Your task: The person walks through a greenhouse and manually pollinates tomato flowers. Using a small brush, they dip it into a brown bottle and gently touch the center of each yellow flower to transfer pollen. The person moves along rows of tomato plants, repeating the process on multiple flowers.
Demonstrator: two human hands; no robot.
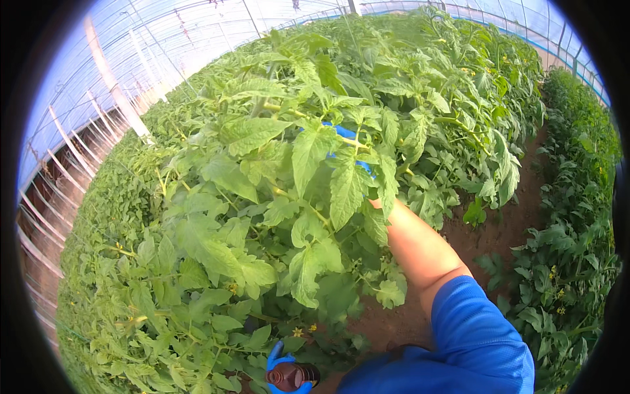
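Observation:
Leafy tomato plants (236, 221) with small yellow flowers (298, 332) spread in front of me. My right hand (344, 133), in a blue glove, reaches in among the upper leaves; foliage covers most of it, so whether it grips anything is hidden. The bare right forearm (418, 236) passes beside the leaves. Low in the picture, my left hand (276, 355), also blue-gloved, is wrapped around a brown bottle (298, 375). The bottle's round threaded mouth points up towards the camera, with no cap on it. Yellow flowers hang just above this hand.
A soil path (497, 236) runs to the right, with another plant row (576, 197) beyond it. At the left stand pale posts (110, 79) and slanting poles under the greenhouse's plastic film roof (197, 29). Thin strings hang down among the plants.

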